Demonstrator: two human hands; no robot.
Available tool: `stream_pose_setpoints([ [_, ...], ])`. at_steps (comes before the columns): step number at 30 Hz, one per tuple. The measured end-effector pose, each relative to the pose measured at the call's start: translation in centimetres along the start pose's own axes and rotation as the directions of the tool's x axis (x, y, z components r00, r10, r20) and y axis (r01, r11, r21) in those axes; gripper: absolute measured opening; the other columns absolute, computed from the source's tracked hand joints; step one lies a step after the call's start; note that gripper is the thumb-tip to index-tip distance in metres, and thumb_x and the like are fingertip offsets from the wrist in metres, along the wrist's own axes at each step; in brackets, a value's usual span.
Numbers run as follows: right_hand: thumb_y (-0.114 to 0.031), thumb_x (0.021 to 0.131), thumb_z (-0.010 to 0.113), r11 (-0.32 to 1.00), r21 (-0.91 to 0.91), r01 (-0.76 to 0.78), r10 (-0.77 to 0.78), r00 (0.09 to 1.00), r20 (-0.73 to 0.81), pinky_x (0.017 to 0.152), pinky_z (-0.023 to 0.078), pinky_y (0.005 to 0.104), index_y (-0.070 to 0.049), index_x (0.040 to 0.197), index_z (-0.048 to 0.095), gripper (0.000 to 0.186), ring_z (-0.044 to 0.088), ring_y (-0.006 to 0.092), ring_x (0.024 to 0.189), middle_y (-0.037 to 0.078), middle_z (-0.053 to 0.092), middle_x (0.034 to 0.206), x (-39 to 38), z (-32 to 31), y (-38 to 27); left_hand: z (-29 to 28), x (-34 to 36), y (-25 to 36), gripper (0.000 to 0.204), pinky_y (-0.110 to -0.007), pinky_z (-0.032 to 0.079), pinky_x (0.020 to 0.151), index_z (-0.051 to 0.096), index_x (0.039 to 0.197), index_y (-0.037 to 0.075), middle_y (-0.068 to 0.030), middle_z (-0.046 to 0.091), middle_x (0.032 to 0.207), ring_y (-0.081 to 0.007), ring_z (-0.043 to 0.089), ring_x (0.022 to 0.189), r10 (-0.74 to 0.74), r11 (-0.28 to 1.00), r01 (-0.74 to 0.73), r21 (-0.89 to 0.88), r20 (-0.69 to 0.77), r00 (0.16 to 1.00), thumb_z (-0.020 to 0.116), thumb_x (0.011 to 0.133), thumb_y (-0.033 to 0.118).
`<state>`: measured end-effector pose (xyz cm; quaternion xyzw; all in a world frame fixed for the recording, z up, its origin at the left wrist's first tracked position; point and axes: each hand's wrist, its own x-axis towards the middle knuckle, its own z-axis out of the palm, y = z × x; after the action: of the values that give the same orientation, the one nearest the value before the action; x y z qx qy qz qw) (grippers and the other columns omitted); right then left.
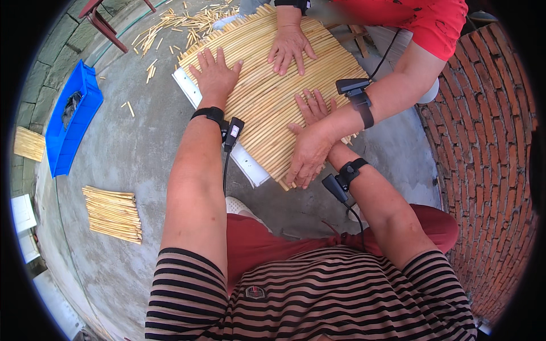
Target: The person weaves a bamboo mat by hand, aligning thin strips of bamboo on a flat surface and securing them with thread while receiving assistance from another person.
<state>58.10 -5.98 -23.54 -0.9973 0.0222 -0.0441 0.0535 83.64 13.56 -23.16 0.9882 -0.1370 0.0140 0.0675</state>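
A broad layer of pale yellow sticks [259, 111], laid side by side, lies in front of me over a white panel [249, 165] whose edge shows on the near left. My left hand [216, 78] rests flat on the left part of the sticks, fingers spread. On the right side, my right hand [314, 106] lies on them with its fingers stretched out. A co-worker's forearm and hand [310, 149] cross over my right wrist, partly hiding it, and that hand reaches the sticks' near edge. The co-worker's other hand [290, 48] presses flat near the far edge.
Loose short sticks [179, 25] are scattered on the concrete floor at the far left. A blue bin [77, 122] with dark contents stands left, and a flat bundle of sticks [112, 214] lies nearer. A brick wall [483, 142] bounds the right; reddish-brown furniture legs [108, 31] stand far left.
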Motion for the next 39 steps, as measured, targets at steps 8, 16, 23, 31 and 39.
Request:
stream_pose_setpoints([
  [8, -0.062, 0.095, 0.061, 0.996, 0.086, -0.001, 0.005, 0.999, -0.051, 0.125, 0.013, 0.06, -0.011, 0.16, 0.039, 0.085, 0.023, 0.0378, 0.157, 0.017, 0.034, 0.166, 0.3, 0.6, 0.1, -0.1, -0.1, 0.1, 0.085, -0.064, 0.005, 0.125, 0.027, 0.165, 0.014, -0.0188, 0.019, 0.172, -0.0376, 0.009, 0.161, 0.004, 1.0, -0.004, -0.001, -0.022, 1.0, 0.041, 0.101, 0.068],
  [16, -0.065, 0.097, 0.054, 0.996, -0.089, -0.021, 0.024, 0.999, 0.04, 0.124, 0.011, 0.063, -0.009, 0.161, 0.036, 0.087, 0.022, 0.0366, 0.157, 0.019, 0.035, 0.166, 0.2, -1.0, -0.6, 0.3, 0.0, 0.0, 0.086, -0.065, 0.005, 0.125, 0.027, 0.166, 0.014, -0.0186, 0.019, 0.172, -0.0373, 0.009, 0.161, 0.006, 1.0, -0.006, 0.001, -0.029, 1.0, 0.04, 0.101, 0.068],
  [23, -0.077, 0.094, 0.046, 0.992, -0.11, -0.064, 0.071, 0.995, 0.065, 0.124, 0.007, 0.0625, -0.018, 0.163, 0.034, 0.092, 0.018, 0.0287, 0.16, 0.01, 0.032, 0.169, 0.3, 0.7, -0.1, 0.2, 0.1, 0.1, 0.085, -0.065, 0.005, 0.125, 0.025, 0.166, 0.015, -0.0181, 0.018, 0.173, -0.0364, 0.008, 0.161, -0.001, 1.0, 0.001, 0.022, -0.01, 1.0, 0.038, 0.101, 0.069],
  [31, -0.08, 0.091, 0.046, 0.991, -0.126, -0.045, 0.048, 0.999, 0.018, 0.124, 0.006, 0.0642, -0.021, 0.164, 0.032, 0.095, 0.017, 0.0287, 0.16, 0.009, 0.03, 0.17, 0.5, 1.6, 0.4, 0.1, 0.1, 0.1, 0.086, -0.064, 0.005, 0.126, 0.025, 0.166, 0.015, -0.0179, 0.018, 0.173, -0.0364, 0.008, 0.161, -0.003, 1.0, 0.003, 0.03, -0.006, 1.0, 0.037, 0.101, 0.07],
  [39, -0.076, 0.093, 0.048, 0.994, -0.101, -0.044, 0.046, 0.999, 0.017, 0.124, 0.005, 0.065, -0.019, 0.163, 0.033, 0.092, 0.018, 0.0314, 0.16, 0.011, 0.031, 0.17, 0.3, 1.4, 0.4, -0.1, 0.0, 0.1, 0.086, -0.064, 0.005, 0.125, 0.026, 0.166, 0.015, -0.0187, 0.018, 0.173, -0.0367, 0.009, 0.161, -0.004, 1.0, 0.004, 0.021, 0.004, 1.0, 0.039, 0.101, 0.07],
])
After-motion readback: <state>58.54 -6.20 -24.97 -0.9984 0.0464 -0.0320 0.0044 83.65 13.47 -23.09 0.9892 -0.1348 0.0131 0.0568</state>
